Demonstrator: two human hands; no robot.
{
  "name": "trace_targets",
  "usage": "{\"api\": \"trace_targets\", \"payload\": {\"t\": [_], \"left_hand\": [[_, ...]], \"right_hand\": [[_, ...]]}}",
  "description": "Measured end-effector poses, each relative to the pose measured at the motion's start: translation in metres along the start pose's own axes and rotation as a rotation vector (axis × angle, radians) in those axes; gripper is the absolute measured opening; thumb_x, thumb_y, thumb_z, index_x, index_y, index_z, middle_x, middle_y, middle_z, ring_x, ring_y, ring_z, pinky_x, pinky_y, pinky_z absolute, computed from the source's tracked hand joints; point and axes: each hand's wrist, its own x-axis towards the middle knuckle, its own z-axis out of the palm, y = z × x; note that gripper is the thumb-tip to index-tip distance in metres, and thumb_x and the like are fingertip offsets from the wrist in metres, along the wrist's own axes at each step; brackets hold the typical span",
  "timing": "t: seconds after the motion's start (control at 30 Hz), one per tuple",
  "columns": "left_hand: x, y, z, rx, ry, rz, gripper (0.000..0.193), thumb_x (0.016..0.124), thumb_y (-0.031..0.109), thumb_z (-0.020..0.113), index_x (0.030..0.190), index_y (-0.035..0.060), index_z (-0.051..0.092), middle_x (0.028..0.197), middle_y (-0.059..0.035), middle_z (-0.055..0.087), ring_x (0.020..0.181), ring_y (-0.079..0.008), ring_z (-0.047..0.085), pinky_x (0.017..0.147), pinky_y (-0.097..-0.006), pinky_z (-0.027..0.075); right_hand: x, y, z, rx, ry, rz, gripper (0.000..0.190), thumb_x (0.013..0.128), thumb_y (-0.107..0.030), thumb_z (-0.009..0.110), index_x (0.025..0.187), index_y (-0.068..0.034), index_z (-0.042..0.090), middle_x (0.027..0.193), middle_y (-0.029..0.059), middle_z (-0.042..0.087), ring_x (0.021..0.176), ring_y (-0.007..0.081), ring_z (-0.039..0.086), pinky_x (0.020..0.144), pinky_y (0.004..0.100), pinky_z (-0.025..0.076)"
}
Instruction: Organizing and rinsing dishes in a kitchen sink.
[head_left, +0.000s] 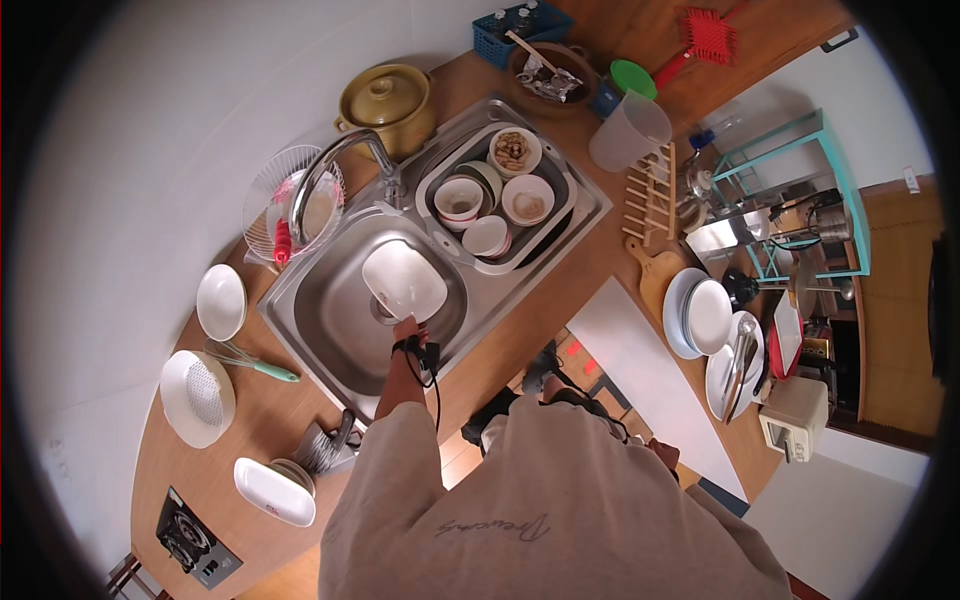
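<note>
Over the left basin of a steel sink (330, 300), my left hand (411, 330) grips the near edge of a white rectangular dish (405, 281). A cable and a small dark device sit at that wrist. My right hand (664, 454) hangs low beside my body, away from the counter, its fingers partly hidden. A chrome faucet (330, 161) arches at the basin's back edge. On the sink's right side, a grey-white dish tub (559, 165) holds several bowls, one of them (514, 151) with brown food scraps in it.
Left of the sink are a wire basket (259, 202), a white bowl (221, 302), a whisk (274, 370), a white colander (196, 399) and a knife block (319, 448). A lidded pot (384, 105) stands behind. Rightward are a wooden rack (652, 196), a cutting board (656, 274) and stacked plates (709, 316).
</note>
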Motion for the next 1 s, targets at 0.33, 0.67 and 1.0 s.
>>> {"api": "trace_targets", "payload": {"t": [0.33,0.67,1.0], "left_hand": [[0.022,-0.006,0.035,0.052,-0.077,-0.107,0.024,0.087,0.014,0.040,0.110,0.0081,0.046,0.087,-0.0142,0.062,0.067,-0.0261,0.058,0.050,-0.0396,0.048],[0.059,-0.014,0.002,0.026,-0.120,-0.148,0.024,0.086,0.012,0.037,0.107,0.0060,0.046,0.095,-0.0157,0.060,0.076,-0.0322,0.057,0.061,-0.0456,0.050],[0.061,-0.011,-0.003,0.048,-0.173,-0.102,0.016,0.089,0.013,0.038,0.100,0.0059,0.046,0.089,-0.0104,0.061,0.074,-0.0281,0.057,0.062,-0.0416,0.049]], "right_hand": [[-0.015,-0.002,-0.005,-0.067,0.024,-0.047,0.023,0.087,-0.012,0.060,0.088,0.011,0.061,0.078,0.0175,0.068,0.058,0.0210,0.064,0.049,0.0291,0.050],[0.018,0.035,-0.003,0.129,0.010,0.052,0.025,0.084,-0.017,0.067,0.084,0.007,0.064,0.074,0.0139,0.068,0.058,0.0185,0.065,0.052,0.0287,0.052],[0.009,0.037,-0.002,0.143,0.055,0.085,0.026,0.083,-0.017,0.068,0.082,0.008,0.064,0.072,0.0143,0.068,0.058,0.0193,0.066,0.052,0.0284,0.054]]}}
